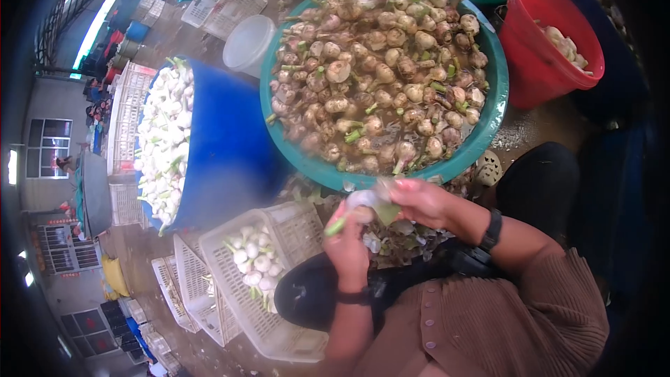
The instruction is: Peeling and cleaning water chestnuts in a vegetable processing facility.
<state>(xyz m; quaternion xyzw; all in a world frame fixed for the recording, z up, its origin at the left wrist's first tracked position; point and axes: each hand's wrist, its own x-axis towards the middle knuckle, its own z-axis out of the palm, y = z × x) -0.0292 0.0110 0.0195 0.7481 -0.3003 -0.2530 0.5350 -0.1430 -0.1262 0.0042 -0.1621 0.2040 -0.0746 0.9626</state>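
Note:
Both hands meet just below the near rim of a large green basin (pixel 293 159). My left hand (pixel 349 251) grips a garlic bulb (pixel 361 200) whose cut green stem (pixel 335 226) sticks out to the left. Against the bulb's right side, my right hand (pixel 421 201) pinches a loose flap of its skin (pixel 388 213); motion blurs the fingertips. Brown, muddy garlic bulbs (pixel 384 73) fill the basin, partly in murky water. Peeled white bulbs (pixel 261 259) lie in a white plastic crate (pixel 230 272) beside my left knee.
A blue barrel (pixel 225 131) heaped with white garlic (pixel 168 141) stands left of the basin. On the right is a red bucket (pixel 523 57) holding peeled garlic (pixel 568 47). A lidded white pail (pixel 250 44) stands behind the barrel. Garlic skins (pixel 403 243) litter the floor below my hands.

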